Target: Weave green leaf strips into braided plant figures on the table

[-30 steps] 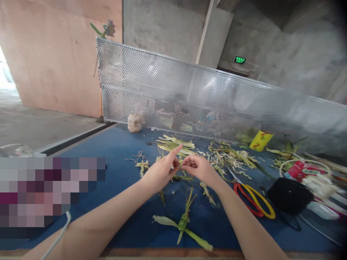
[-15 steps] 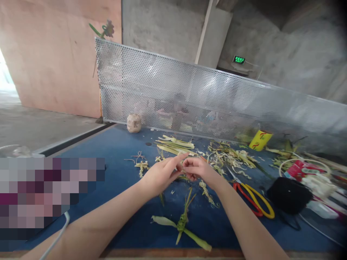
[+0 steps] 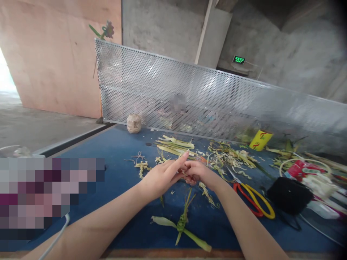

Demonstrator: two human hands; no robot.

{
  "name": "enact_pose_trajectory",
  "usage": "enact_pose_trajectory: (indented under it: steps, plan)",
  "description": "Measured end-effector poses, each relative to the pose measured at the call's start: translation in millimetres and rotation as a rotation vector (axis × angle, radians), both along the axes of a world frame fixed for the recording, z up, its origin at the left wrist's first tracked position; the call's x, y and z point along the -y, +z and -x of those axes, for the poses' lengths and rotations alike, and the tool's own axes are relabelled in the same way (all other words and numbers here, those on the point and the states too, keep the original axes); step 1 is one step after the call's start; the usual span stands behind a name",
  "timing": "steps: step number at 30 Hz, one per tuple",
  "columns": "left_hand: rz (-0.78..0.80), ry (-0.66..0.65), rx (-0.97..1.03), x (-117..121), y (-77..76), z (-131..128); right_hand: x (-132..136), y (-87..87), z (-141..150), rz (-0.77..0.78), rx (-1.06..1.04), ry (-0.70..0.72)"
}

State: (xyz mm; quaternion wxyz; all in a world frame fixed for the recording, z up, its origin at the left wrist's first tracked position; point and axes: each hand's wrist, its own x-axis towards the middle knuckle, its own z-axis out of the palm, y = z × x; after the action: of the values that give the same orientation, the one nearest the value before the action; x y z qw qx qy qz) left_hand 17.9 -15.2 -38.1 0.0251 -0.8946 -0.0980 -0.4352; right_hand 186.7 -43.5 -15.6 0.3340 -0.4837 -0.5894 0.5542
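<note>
My left hand point(image 3: 164, 177) and my right hand point(image 3: 202, 174) meet over the middle of the blue table. Both are closed, fingertips together; the left index finger points up and away. Whatever lies between the fingers is hidden or too small to name. Nearer to me, below the hands, lies a knotted green leaf piece point(image 3: 181, 223) with two broad leaf ends and thin stalks. A curly pale leaf scrap point(image 3: 206, 194) rests by my right wrist. Split leaf strips point(image 3: 176, 145) lie just beyond the hands, and a small woven leaf piece point(image 3: 142, 167) is left of them.
Red-and-yellow-handled scissors point(image 3: 254, 200) lie right of my right forearm, near a black pouch point(image 3: 289, 193). Leaf shavings point(image 3: 230, 155) spread at the back right before a yellow roll point(image 3: 260, 140). A perforated metal screen point(image 3: 162, 79) bounds the table's far edge. A tape-wrapped lump point(image 3: 134, 123) stands there.
My right hand's fingers have moved slightly left and down, closer under the left fingers. The left index finger is raised a little more. Things on the table have stayed put.
</note>
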Motion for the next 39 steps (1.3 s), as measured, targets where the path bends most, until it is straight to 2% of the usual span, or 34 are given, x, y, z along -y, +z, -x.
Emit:
enact_pose_trajectory:
  steps: [6,8,12,16,23,28,31,35,39]
  plan:
    - [0.058,0.044,-0.033,2,3.8,2,1,-1.9,1,-0.037,-0.025,-0.048]
    - [0.122,0.075,0.001,1,5.7,3,2,-0.5,2,-0.128,-0.023,-0.088]
    - [0.309,0.133,0.066,1,10.6,4,6,4.4,5,-0.41,0.069,-0.143]
    - [0.425,0.152,0.088,2,13.6,3,8,6.5,6,-0.435,0.121,-0.158]
    - [0.576,0.11,0.093,1,14.0,1,6,5.0,5,-0.438,0.173,-0.19]
    - [0.823,0.054,0.225,2,17.6,0,2,-2.7,1,-0.592,0.307,-0.213]
    - [0.93,0.004,0.291,1,18.9,-1,1,-6.9,0,-0.654,0.362,-0.164]
    - [1.026,-0.085,0.317,-1,18.8,-2,2,-6.9,-1,-0.737,0.453,-0.151]
    - [1.046,-0.095,0.297,0,19.1,-2,5,-3.7,-4,-0.864,0.58,-0.183]
